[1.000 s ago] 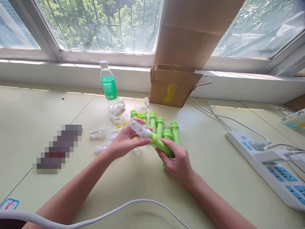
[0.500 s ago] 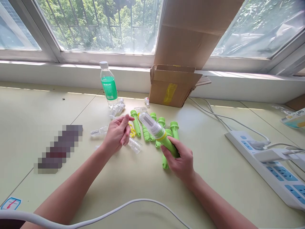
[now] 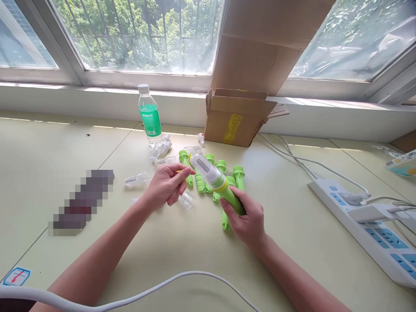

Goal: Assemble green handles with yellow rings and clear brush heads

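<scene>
My right hand (image 3: 245,216) is wrapped round a green plastic tube with a clear ribbed cap (image 3: 208,171) and a yellow ring at the joint. The cap end points up and left. Close to that end, my left hand (image 3: 167,186) has thumb and forefinger pinched together; anything between them is too small to make out. Behind the held piece lie several green threaded tubes (image 3: 238,175). Clear plastic caps are scattered around my left hand, among them one ribbed cap (image 3: 136,178) and another clear cap (image 3: 186,199) partly hidden by my fingers.
A water bottle (image 3: 150,115) and an open cardboard box (image 3: 234,119) stand near the windowsill. Power strips (image 3: 344,216) with cables lie at right. A white cable (image 3: 182,274) crosses the foreground. A blurred dark object (image 3: 82,203) lies at left.
My left hand has moved slightly right, its pinched fingertips now closer to the clear cap. My right hand keeps the tube in nearly the same place.
</scene>
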The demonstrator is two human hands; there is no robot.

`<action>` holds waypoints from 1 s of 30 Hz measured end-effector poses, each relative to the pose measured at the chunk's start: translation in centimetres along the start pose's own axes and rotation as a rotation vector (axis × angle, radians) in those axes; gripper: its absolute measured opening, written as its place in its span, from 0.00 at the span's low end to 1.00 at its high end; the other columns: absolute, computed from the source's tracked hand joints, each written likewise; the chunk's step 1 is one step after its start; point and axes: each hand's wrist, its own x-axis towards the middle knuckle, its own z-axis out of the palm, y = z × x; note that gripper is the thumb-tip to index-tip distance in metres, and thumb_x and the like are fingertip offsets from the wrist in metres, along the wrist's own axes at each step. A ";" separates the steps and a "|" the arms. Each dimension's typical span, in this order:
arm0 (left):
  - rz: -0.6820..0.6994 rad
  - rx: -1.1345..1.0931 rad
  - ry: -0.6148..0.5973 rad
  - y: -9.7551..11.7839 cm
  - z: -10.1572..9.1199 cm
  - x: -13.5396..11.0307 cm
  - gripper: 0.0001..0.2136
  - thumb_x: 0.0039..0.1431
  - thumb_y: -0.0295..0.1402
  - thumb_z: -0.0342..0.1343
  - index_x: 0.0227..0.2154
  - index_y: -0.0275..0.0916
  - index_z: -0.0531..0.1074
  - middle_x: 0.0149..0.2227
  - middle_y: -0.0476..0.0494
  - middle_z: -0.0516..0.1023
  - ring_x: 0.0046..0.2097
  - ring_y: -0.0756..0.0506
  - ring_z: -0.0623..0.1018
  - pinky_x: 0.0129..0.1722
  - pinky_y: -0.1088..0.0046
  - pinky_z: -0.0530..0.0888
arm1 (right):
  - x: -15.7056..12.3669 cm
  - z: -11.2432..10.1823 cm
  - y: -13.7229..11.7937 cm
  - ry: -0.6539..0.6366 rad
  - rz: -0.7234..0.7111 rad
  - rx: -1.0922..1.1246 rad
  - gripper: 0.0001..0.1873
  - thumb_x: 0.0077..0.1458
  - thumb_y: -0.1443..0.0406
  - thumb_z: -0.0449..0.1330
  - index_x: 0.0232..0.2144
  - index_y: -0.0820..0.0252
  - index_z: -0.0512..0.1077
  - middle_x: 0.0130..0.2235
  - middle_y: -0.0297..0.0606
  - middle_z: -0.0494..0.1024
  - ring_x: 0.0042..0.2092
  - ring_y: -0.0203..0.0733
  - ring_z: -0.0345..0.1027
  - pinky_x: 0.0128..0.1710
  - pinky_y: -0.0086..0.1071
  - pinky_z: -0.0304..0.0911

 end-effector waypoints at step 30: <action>0.240 0.182 0.124 -0.2 0.8 -0.5 0.12 0.54 0.42 0.60 0.35 0.38 0.71 0.25 0.51 0.71 0.22 0.53 0.72 0.22 0.78 0.70 | 0.2 0.1 0.0 -0.103 -0.116 -0.106 0.13 0.54 0.67 0.60 0.44 0.58 0.69 0.30 0.36 0.77 0.26 0.37 0.68 0.26 0.29 0.64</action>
